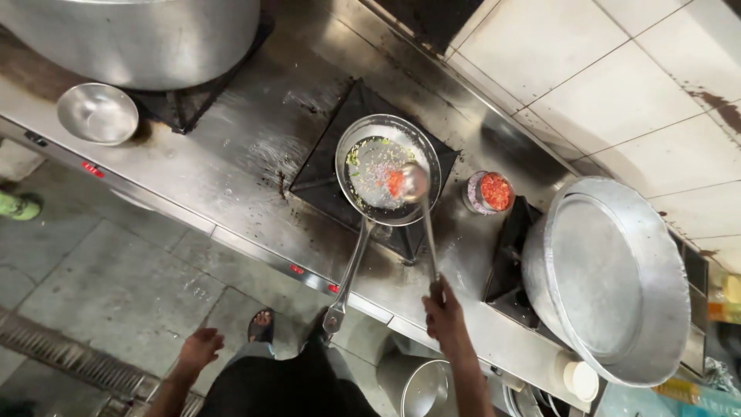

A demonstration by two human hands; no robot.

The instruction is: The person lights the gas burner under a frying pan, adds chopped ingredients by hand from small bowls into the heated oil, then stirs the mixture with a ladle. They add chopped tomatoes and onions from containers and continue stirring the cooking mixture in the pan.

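Observation:
My right hand [445,313] grips the end of a long metal ladle [415,183] whose bowl rests inside a steel frying pan [432,158] on a black burner. The ladle carries a red paste over chopped onion and green bits in the pan. The pan's long handle [349,270] points toward me, untouched. My left hand [199,347] hangs free below counter level, fingers loosely apart, holding nothing.
A small bowl of red paste [488,192] stands right of the pan. A large lidded metal pot [610,278] sits at right, another big pot [139,35] at top left with a small steel bowl [98,113]. A steel bucket [415,384] stands on the floor.

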